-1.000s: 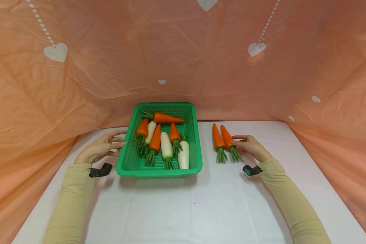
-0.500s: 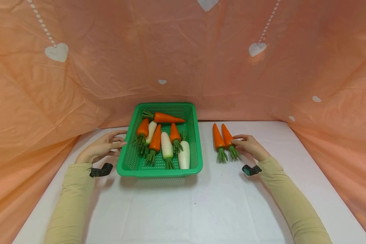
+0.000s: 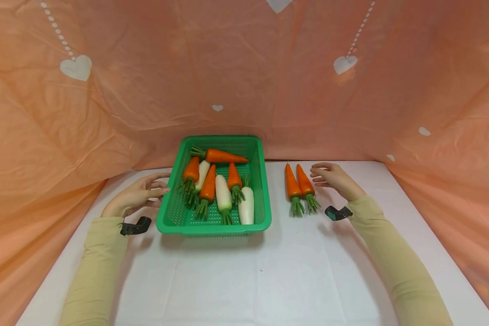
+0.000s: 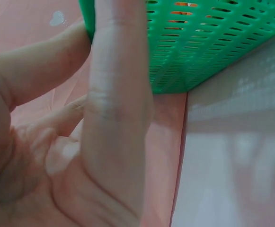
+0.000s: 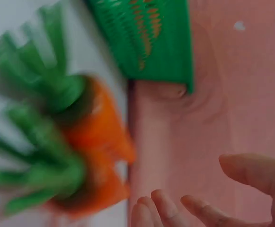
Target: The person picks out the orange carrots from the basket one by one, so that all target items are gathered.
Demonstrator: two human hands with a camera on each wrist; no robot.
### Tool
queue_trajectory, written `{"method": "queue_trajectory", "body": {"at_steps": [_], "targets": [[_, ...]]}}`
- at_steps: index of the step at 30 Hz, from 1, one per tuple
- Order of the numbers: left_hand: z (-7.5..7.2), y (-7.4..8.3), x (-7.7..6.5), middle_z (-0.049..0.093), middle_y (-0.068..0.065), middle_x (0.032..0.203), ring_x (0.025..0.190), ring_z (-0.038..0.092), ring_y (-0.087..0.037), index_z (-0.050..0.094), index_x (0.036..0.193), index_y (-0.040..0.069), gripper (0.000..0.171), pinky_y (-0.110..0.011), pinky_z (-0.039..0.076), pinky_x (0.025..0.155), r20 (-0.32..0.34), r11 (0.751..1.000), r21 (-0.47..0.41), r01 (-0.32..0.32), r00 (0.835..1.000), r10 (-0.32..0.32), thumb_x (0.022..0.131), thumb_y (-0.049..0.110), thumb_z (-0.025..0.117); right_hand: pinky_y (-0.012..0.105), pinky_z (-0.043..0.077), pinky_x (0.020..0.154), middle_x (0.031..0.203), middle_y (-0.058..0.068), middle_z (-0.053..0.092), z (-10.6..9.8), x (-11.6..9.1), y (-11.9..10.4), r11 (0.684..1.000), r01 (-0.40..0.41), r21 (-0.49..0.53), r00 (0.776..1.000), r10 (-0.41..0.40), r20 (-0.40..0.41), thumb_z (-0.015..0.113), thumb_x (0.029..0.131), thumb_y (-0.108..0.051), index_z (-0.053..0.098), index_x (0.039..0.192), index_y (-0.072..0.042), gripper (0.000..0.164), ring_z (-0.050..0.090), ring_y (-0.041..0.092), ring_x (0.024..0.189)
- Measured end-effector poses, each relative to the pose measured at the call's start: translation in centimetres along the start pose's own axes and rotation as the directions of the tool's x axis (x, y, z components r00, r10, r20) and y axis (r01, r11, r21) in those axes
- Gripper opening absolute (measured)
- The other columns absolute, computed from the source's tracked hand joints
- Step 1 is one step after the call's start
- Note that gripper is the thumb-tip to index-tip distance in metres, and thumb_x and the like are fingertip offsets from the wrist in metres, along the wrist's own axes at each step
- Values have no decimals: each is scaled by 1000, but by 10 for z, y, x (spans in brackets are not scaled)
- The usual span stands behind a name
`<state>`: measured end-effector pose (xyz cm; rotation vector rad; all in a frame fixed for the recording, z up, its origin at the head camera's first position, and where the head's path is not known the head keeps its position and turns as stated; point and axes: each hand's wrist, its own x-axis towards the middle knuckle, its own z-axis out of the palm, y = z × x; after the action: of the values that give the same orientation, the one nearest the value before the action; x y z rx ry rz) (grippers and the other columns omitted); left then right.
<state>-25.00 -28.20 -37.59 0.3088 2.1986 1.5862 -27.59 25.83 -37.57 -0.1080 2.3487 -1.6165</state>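
A green plastic basket (image 3: 214, 229) stands at the table's back, holding several carrots and white radishes, such as an orange carrot (image 3: 226, 156) and a white radish (image 3: 223, 192). At its left side my left hand (image 3: 136, 197) touches the rim and outer wall with extended fingers; the left wrist view shows the perforated basket wall (image 4: 203, 38) right behind a finger. Two carrots with green tops lie side by side to the basket's right: a left carrot (image 3: 292, 181) and a right carrot (image 3: 305, 182). My right hand (image 3: 336, 179) hovers just right of them, fingers loosely extended, holding nothing.
A white cloth covers the table (image 3: 244, 280). Pink-orange sheeting (image 3: 309, 113) with white hearts hangs behind and along both sides, close to the basket's back edge. Each wrist wears a black camera strap, one being the left strap (image 3: 135, 226).
My right hand has let go of the right carrot and moved up and to the right, away from it. The left hand and basket stay as they were.
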Motion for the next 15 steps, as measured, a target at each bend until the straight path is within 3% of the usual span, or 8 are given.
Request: {"method": "queue_trajectory", "body": {"at_steps": [6, 11, 15], "targets": [[0, 0, -1, 52, -12, 105, 76, 59, -18, 23, 150, 7, 65, -39, 53, 73, -2, 1000, -16, 4, 1000, -4, 97, 19, 59, 51, 32, 104, 134, 32, 40, 16, 11, -36, 995, 88, 45, 994, -90, 58, 47, 102, -21, 35, 140, 8, 49, 42, 47, 123], [0, 1, -2, 49, -18, 114, 80, 59, -19, 22, 151, 7, 67, -39, 53, 75, 4, 1000, -10, 2, 1000, -2, 97, 18, 59, 50, 35, 103, 131, 23, 50, 36, 22, -61, 991, 123, 49, 984, -128, 127, 48, 102, -25, 38, 142, 1, 49, 52, 34, 117], [-1, 1, -2, 46, -20, 120, 83, 60, -19, 22, 151, 7, 67, -40, 53, 76, 7, 1000, 3, 2, 1000, -2, 97, 19, 60, 47, 40, 99, 133, 23, 49, 55, 28, -78, 987, 136, 90, 970, -151, 192, 50, 101, -21, 39, 142, 2, 48, 55, 31, 113]]}}
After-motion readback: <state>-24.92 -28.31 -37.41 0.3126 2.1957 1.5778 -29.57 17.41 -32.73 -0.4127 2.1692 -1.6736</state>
